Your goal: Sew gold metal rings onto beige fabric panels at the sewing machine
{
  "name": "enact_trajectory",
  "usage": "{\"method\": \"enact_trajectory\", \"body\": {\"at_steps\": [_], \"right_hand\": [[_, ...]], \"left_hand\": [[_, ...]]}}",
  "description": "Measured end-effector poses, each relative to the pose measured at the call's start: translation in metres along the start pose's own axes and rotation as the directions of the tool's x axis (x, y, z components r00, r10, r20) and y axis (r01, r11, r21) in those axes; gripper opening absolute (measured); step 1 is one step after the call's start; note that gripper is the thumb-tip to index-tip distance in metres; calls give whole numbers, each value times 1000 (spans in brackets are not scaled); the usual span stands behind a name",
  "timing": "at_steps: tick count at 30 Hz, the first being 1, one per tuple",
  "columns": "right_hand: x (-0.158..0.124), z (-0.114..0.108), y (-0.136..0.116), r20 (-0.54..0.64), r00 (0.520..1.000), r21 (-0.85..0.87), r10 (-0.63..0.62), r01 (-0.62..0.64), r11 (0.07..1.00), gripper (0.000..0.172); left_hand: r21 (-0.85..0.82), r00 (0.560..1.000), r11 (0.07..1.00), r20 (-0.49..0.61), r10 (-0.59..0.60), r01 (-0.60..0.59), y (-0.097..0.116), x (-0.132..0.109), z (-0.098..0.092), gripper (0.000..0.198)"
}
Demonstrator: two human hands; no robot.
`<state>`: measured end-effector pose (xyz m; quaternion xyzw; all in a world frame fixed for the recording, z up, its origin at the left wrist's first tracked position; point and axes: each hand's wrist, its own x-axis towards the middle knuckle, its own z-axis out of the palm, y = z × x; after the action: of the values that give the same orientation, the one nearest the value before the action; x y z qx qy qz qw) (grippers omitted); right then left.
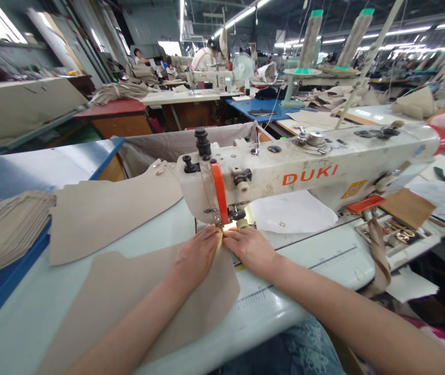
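A white sewing machine (261,169) with DUKI on its arm stands in front of me. My left hand (197,258) lies on a beige fabric piece (128,291), its fingers pressed together close to the presser foot. On the other side of the needle area, my right hand (251,251) pinches the edge of that piece, thumb and fingers closed. The fingertips of both hands nearly meet under the orange guard (219,192). A small lamp lights the spot, and the needle point itself is hidden. Another beige piece (109,216) lies flat behind my left hand.
Stacked beige pieces (7,229) sit at the left on a blue surface. A white cloth (293,212) lies beneath the machine arm. At the right is a tray (394,232) of small metal parts. Thread cones (310,41) stand behind; several people work farther back.
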<state>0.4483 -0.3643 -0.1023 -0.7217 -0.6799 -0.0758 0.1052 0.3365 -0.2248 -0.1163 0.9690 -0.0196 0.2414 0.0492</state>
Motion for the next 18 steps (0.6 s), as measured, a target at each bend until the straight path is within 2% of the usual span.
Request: {"method": "enact_trajectory", "body": {"at_steps": [10,14,16,18], "right_hand": [[1,-2,1,-3,1000,29,-7,7,1000,11],[-1,3,4,-36,999,114,5,-1,993,13],[-2,2,5,-79,995,230,61,-42,972,15],[-3,-3,7,-138,957,401,256,-183,898,17]], "left_hand": [[-64,995,994,52,-88,91,-4,-1,4,39],[-66,991,990,61,-121,125,-6,-1,5,41],[-63,988,988,71,-137,141,-6,-1,5,41],[-65,984,985,83,-155,161,-5,-1,4,42]]}}
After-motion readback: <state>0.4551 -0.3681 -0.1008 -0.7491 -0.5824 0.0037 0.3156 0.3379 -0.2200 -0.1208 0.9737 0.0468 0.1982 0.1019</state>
